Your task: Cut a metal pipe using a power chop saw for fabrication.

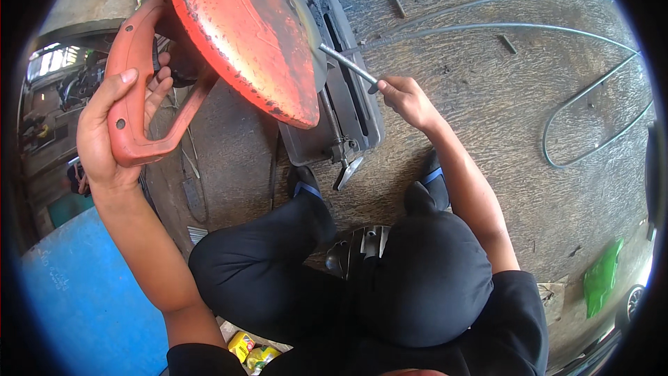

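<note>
An orange-red cut-off saw [243,35], its paint scuffed, fills the upper left. My left hand [111,118] grips its loop handle [131,115], thumb on the outer face and fingers through the opening near the trigger. Between thumb and fingers of my right hand [407,101] is a short metal rod [348,64], slanting up-left. Its far end lies beside the cutting disc [313,38]; whether they touch I cannot tell. Below sits the dark saw base [372,122], with a threaded vise screw [330,118] and a crank handle [348,173].
Long bent metal rods [487,26] curve across the stained floor on the right. Two short offcuts [398,7] lie there. My feet [435,181] flank the base's near end. A blue panel [97,292] stands lower left; a green sheet [602,277] lies far right.
</note>
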Action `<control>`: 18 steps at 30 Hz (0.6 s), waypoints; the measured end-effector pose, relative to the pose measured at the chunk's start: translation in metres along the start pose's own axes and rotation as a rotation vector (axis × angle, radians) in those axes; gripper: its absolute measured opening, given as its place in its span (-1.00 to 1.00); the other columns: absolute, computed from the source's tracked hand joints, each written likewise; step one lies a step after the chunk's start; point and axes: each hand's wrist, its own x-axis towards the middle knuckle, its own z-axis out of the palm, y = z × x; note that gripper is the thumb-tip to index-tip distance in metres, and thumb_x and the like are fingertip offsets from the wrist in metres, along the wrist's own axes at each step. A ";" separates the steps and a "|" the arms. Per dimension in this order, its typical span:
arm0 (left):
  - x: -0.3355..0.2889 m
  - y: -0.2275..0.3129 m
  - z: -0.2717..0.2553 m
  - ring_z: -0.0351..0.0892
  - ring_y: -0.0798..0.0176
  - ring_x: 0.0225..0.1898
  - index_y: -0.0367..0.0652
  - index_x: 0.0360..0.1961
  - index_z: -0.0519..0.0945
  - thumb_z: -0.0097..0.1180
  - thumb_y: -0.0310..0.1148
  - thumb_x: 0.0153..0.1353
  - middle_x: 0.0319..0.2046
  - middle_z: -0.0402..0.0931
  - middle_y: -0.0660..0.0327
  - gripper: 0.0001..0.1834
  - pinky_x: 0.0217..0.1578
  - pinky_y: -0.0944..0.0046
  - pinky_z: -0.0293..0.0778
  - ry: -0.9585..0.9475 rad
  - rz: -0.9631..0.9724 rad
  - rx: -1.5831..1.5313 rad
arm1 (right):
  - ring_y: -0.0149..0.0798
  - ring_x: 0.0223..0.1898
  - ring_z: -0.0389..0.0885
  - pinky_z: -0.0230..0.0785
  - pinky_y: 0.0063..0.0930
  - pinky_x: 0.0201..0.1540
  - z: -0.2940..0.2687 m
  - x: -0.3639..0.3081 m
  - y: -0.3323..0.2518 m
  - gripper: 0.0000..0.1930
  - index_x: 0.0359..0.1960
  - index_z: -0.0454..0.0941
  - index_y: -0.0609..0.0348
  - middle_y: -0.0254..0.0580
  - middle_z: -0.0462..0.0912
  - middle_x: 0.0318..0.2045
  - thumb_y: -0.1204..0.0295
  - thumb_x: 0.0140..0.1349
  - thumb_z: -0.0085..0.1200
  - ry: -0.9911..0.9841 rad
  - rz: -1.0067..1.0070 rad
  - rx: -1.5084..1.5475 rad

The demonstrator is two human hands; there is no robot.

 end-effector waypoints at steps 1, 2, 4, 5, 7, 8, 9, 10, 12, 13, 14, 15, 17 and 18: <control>-0.004 0.006 -0.002 0.51 0.09 -0.04 -0.53 0.14 0.28 0.02 -0.42 0.16 -0.06 0.46 -0.14 -0.45 0.05 0.19 0.43 0.011 0.003 0.014 | -0.43 -0.55 0.29 0.21 -0.42 -0.45 0.004 0.002 -0.004 -0.65 -0.26 0.60 0.27 -0.35 0.32 -0.68 0.20 0.33 -0.08 -0.015 -0.014 -0.002; -0.009 0.011 -0.004 0.51 0.09 -0.04 -0.53 0.14 0.28 0.02 -0.42 0.16 -0.05 0.46 -0.14 -0.45 0.06 0.19 0.43 0.029 0.002 0.013 | -0.41 -0.55 0.30 0.22 -0.41 -0.44 0.009 0.003 -0.007 -0.65 -0.27 0.61 0.27 -0.35 0.32 -0.67 0.20 0.33 -0.08 -0.030 -0.028 -0.006; -0.008 0.011 -0.003 0.51 0.08 -0.04 -0.53 0.14 0.28 0.03 -0.42 0.16 -0.04 0.46 -0.15 -0.45 0.07 0.19 0.43 0.033 -0.009 0.000 | -0.37 -0.54 0.35 0.24 -0.38 -0.42 0.011 0.005 -0.003 -0.65 -0.28 0.61 0.28 -0.28 0.37 -0.66 0.21 0.32 -0.07 -0.011 -0.076 -0.064; -0.003 0.004 -0.001 0.51 0.08 -0.03 -0.53 0.14 0.27 0.03 -0.41 0.16 -0.04 0.46 -0.15 -0.45 0.07 0.19 0.42 0.021 -0.012 -0.012 | -0.32 -0.54 0.40 0.27 -0.34 -0.41 0.008 0.003 0.003 -0.66 -0.29 0.61 0.29 -0.21 0.43 -0.66 0.21 0.31 -0.05 0.015 -0.114 -0.135; -0.002 0.003 0.000 0.50 0.07 -0.03 -0.54 0.14 0.27 0.03 -0.41 0.16 -0.05 0.46 -0.16 -0.44 0.07 0.19 0.42 0.018 -0.012 -0.013 | -0.27 -0.53 0.43 0.30 -0.30 -0.39 0.008 0.002 0.004 -0.66 -0.28 0.60 0.30 -0.12 0.46 -0.65 0.22 0.30 -0.04 0.046 -0.123 -0.158; -0.006 0.008 0.000 0.50 0.07 -0.02 -0.54 0.14 0.27 0.03 -0.41 0.16 -0.05 0.45 -0.16 -0.44 0.08 0.18 0.42 0.025 -0.010 -0.005 | -0.22 -0.53 0.47 0.32 -0.25 -0.37 0.012 0.003 -0.001 -0.67 -0.28 0.59 0.31 -0.02 0.49 -0.63 0.24 0.29 -0.02 0.067 -0.148 -0.171; -0.009 0.013 0.000 0.50 0.06 -0.02 -0.54 0.14 0.26 0.03 -0.41 0.16 -0.05 0.45 -0.17 -0.44 0.08 0.18 0.42 0.031 -0.009 0.003 | -0.22 -0.53 0.47 0.32 -0.25 -0.37 0.015 0.003 -0.005 -0.67 -0.28 0.59 0.31 -0.02 0.49 -0.63 0.24 0.29 -0.02 0.061 -0.155 -0.161; -0.008 0.012 0.000 0.50 0.06 -0.02 -0.54 0.14 0.26 0.03 -0.41 0.16 -0.05 0.45 -0.17 -0.44 0.08 0.18 0.42 0.030 -0.012 0.002 | -0.18 -0.55 0.48 0.33 -0.23 -0.37 0.016 0.001 -0.010 -0.68 -0.28 0.58 0.32 0.04 0.48 -0.63 0.25 0.29 -0.01 0.071 -0.133 -0.194; -0.008 0.010 0.000 0.49 0.05 -0.02 -0.55 0.14 0.26 0.03 -0.41 0.15 -0.04 0.44 -0.18 -0.43 0.10 0.17 0.41 0.040 -0.009 0.002 | -0.13 -0.56 0.49 0.34 -0.20 -0.37 0.017 -0.001 -0.011 -0.70 -0.28 0.57 0.32 0.11 0.48 -0.63 0.26 0.28 0.00 0.081 -0.109 -0.226; -0.008 0.009 0.001 0.49 0.05 -0.02 -0.55 0.14 0.26 0.03 -0.41 0.15 -0.04 0.44 -0.18 -0.43 0.10 0.17 0.41 0.038 -0.011 0.002 | -0.08 -0.59 0.46 0.34 -0.21 -0.39 0.017 -0.001 -0.010 -0.71 -0.28 0.57 0.32 0.12 0.46 -0.65 0.28 0.27 0.01 0.102 -0.132 -0.246; -0.007 0.009 0.001 0.50 0.05 -0.02 -0.55 0.14 0.26 0.04 -0.41 0.15 -0.04 0.44 -0.18 -0.43 0.09 0.17 0.42 0.044 -0.006 0.005 | -0.03 -0.61 0.44 0.33 -0.21 -0.41 0.017 -0.002 -0.010 -0.72 -0.29 0.58 0.31 0.12 0.44 -0.66 0.29 0.26 0.03 0.122 -0.156 -0.265; -0.007 0.009 0.001 0.50 0.05 -0.02 -0.56 0.14 0.26 0.04 -0.42 0.15 -0.04 0.44 -0.18 -0.43 0.09 0.17 0.42 0.050 0.000 0.009 | -0.03 -0.61 0.44 0.33 -0.21 -0.41 0.017 -0.002 -0.010 -0.72 -0.29 0.58 0.31 0.12 0.44 -0.66 0.29 0.26 0.03 0.122 -0.155 -0.265; -0.006 0.009 0.000 0.50 0.04 -0.03 -0.56 0.14 0.25 0.04 -0.41 0.14 -0.04 0.44 -0.18 -0.42 0.09 0.17 0.42 0.043 -0.004 0.008 | 0.06 -0.60 0.45 0.34 -0.21 -0.42 0.016 -0.003 -0.011 -0.74 -0.31 0.58 0.31 0.16 0.45 -0.63 0.31 0.24 0.04 0.152 -0.183 -0.293; -0.006 0.009 0.000 0.50 0.04 -0.03 -0.56 0.14 0.24 0.05 -0.41 0.14 -0.04 0.44 -0.19 -0.41 0.09 0.17 0.43 0.036 -0.006 0.009 | 0.06 -0.60 0.45 0.34 -0.21 -0.42 0.017 -0.003 -0.011 -0.74 -0.31 0.58 0.31 0.16 0.45 -0.63 0.31 0.24 0.04 0.152 -0.183 -0.292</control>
